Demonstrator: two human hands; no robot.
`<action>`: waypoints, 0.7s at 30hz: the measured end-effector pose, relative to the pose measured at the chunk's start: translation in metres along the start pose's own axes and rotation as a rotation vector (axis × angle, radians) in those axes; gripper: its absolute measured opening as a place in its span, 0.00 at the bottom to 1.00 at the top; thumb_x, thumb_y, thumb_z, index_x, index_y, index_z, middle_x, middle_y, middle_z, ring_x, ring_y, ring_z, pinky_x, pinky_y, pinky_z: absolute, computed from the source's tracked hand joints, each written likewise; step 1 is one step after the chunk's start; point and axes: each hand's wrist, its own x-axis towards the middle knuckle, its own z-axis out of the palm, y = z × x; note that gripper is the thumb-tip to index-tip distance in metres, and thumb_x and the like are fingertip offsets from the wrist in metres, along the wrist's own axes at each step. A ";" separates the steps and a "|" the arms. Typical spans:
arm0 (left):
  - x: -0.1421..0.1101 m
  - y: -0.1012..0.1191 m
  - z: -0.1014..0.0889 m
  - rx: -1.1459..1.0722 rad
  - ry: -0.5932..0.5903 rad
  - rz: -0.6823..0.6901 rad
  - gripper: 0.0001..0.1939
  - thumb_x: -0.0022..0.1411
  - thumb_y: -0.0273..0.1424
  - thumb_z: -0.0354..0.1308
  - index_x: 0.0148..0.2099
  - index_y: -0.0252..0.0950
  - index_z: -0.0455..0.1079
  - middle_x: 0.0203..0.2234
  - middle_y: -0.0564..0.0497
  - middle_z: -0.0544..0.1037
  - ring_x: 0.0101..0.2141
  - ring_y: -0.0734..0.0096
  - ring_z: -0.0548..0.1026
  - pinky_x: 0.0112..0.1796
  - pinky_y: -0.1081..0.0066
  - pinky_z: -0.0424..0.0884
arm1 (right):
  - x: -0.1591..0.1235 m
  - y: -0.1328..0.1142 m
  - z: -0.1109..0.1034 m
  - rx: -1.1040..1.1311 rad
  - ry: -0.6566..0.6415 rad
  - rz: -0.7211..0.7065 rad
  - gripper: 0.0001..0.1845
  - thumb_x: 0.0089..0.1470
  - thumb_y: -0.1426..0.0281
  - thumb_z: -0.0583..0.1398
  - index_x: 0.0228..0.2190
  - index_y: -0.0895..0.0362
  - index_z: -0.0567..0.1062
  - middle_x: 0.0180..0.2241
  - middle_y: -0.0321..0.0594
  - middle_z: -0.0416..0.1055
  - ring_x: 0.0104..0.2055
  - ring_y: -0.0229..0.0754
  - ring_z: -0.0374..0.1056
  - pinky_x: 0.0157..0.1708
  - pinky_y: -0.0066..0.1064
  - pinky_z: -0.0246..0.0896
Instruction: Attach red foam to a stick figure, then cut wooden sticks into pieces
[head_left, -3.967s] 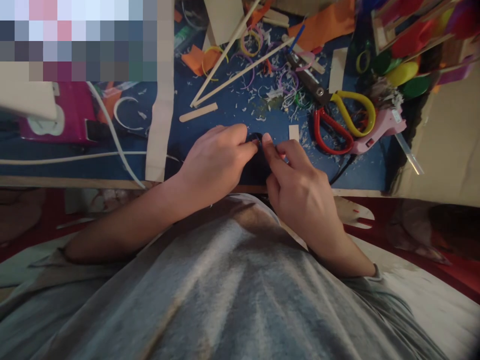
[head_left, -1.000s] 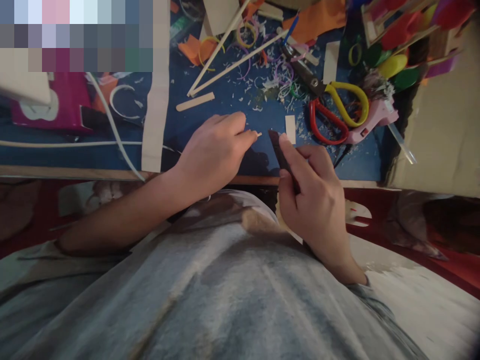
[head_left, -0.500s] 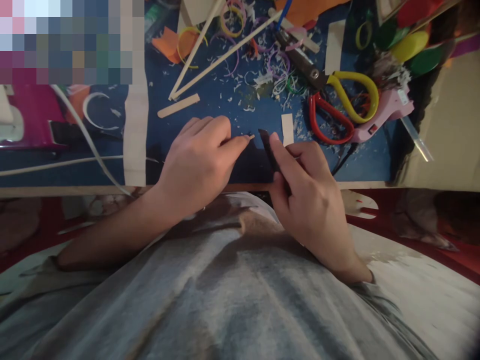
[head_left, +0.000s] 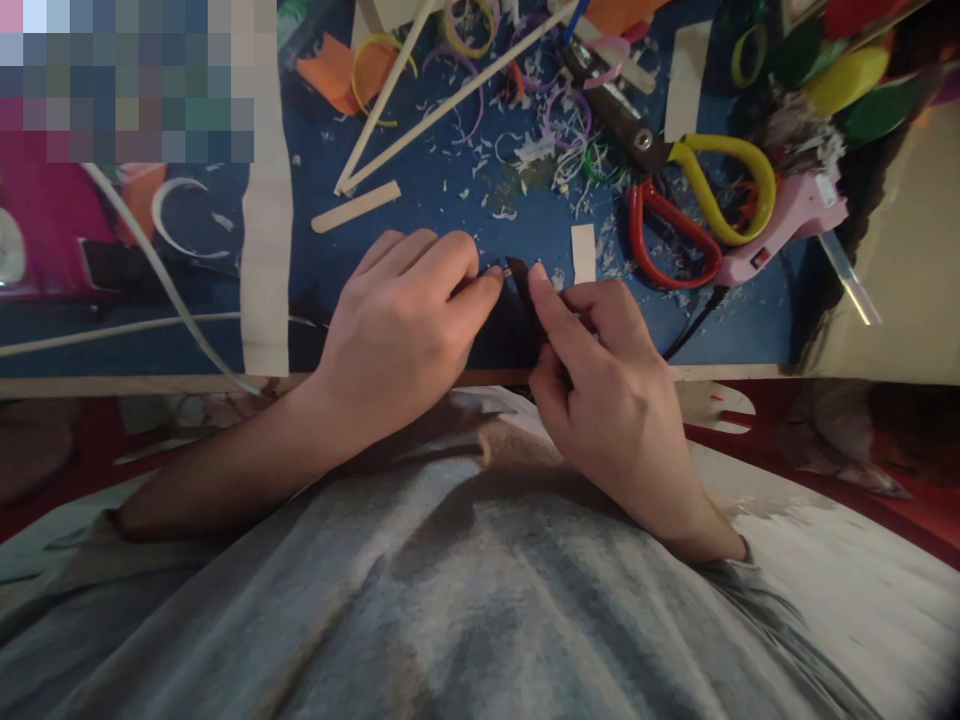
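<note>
My left hand (head_left: 412, 310) is closed in a pinch over the near edge of the blue table. A short tip of a thin wooden stick (head_left: 507, 271) pokes out between its thumb and forefinger; the rest is hidden. My right hand (head_left: 611, 380) is wrapped round a dark flat knife blade (head_left: 523, 287) with a slanted end, its forefinger lying along it. The blade's end is right beside the stick's tip; whether they touch I cannot tell. Beyond my left hand lies a piece of craft stick (head_left: 356, 206). A small pale card strip (head_left: 583, 252) is just past my right hand.
Scissors (head_left: 675, 190) with red and yellow handles lie at the right, by a pink glue gun (head_left: 787, 225). Two long sticks (head_left: 450, 105) form a V among paper curls and shavings. A white strip (head_left: 266, 270) and a white cable (head_left: 150, 250) lie left. Cardboard (head_left: 892, 260) stands right.
My right hand has moved slightly left, bringing the blade's end up close to the stick's tip. My left hand has shifted a little to the right. The view has turned slightly.
</note>
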 end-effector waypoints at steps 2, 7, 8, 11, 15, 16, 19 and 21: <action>0.001 0.000 -0.001 0.007 -0.019 -0.002 0.25 0.87 0.34 0.45 0.45 0.40 0.83 0.35 0.44 0.78 0.41 0.55 0.79 0.46 0.54 0.77 | 0.000 0.000 0.001 -0.009 0.005 -0.006 0.40 0.70 0.79 0.56 0.79 0.51 0.68 0.55 0.52 0.76 0.53 0.52 0.79 0.59 0.53 0.84; 0.001 -0.001 0.000 -0.060 -0.071 -0.026 0.24 0.87 0.34 0.46 0.46 0.39 0.84 0.35 0.44 0.78 0.41 0.54 0.81 0.47 0.52 0.77 | -0.001 0.000 0.001 -0.031 0.001 -0.008 0.39 0.70 0.78 0.56 0.78 0.52 0.69 0.55 0.52 0.77 0.53 0.52 0.79 0.59 0.53 0.84; 0.001 -0.001 0.000 -0.075 -0.073 -0.033 0.24 0.87 0.34 0.46 0.47 0.39 0.84 0.35 0.44 0.78 0.42 0.54 0.81 0.47 0.52 0.77 | -0.001 0.000 0.001 -0.031 -0.002 -0.007 0.39 0.71 0.78 0.56 0.78 0.52 0.68 0.55 0.52 0.76 0.53 0.53 0.79 0.59 0.54 0.83; 0.001 -0.001 0.000 -0.068 -0.071 -0.033 0.25 0.88 0.34 0.45 0.48 0.39 0.85 0.34 0.45 0.78 0.41 0.55 0.81 0.46 0.53 0.77 | 0.000 0.000 0.001 -0.026 -0.001 -0.010 0.39 0.70 0.78 0.56 0.79 0.52 0.68 0.55 0.52 0.76 0.55 0.53 0.78 0.60 0.54 0.83; 0.002 0.000 -0.001 -0.036 -0.087 -0.013 0.26 0.88 0.34 0.43 0.47 0.37 0.84 0.33 0.44 0.78 0.39 0.56 0.80 0.44 0.54 0.76 | -0.001 0.000 0.003 0.000 0.025 -0.038 0.38 0.70 0.79 0.55 0.77 0.56 0.69 0.55 0.52 0.76 0.54 0.51 0.78 0.60 0.51 0.83; 0.002 0.000 -0.001 -0.044 -0.088 -0.014 0.26 0.88 0.33 0.43 0.46 0.37 0.84 0.34 0.44 0.78 0.39 0.56 0.80 0.44 0.54 0.76 | -0.001 0.001 0.003 0.005 0.028 -0.043 0.38 0.70 0.79 0.55 0.77 0.57 0.69 0.55 0.52 0.76 0.54 0.51 0.78 0.60 0.51 0.82; 0.001 -0.001 0.000 -0.065 -0.074 -0.022 0.25 0.87 0.32 0.45 0.46 0.38 0.83 0.34 0.44 0.78 0.39 0.56 0.80 0.44 0.55 0.76 | -0.001 0.002 0.004 0.013 0.017 -0.046 0.39 0.70 0.79 0.54 0.78 0.55 0.68 0.55 0.52 0.75 0.55 0.51 0.77 0.60 0.52 0.82; 0.000 -0.001 0.001 -0.042 -0.055 -0.009 0.24 0.87 0.32 0.45 0.46 0.38 0.83 0.33 0.45 0.77 0.39 0.57 0.80 0.44 0.55 0.77 | -0.001 0.002 0.005 0.015 0.015 -0.042 0.39 0.71 0.78 0.54 0.79 0.54 0.67 0.56 0.52 0.75 0.56 0.51 0.77 0.61 0.53 0.81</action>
